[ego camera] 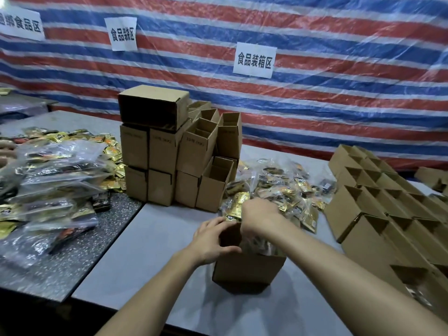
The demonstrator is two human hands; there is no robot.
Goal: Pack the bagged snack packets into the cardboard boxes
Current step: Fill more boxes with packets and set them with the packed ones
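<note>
An open cardboard box [247, 270] stands on the grey table in front of me. My left hand [214, 241] grips its left rim. My right hand [260, 215] is over the box's opening, closed on a clear bag of snack packets [258, 244] that sits partly inside the box. Just behind the box lies a heap of bagged snack packets [278, 187], gold and dark.
A stack of empty boxes [174, 151] rises behind the work spot. Rows of open boxes [388, 209] fill the right side. More bagged packets [53, 180] are piled on the speckled table at left. A striped tarp with paper signs hangs behind.
</note>
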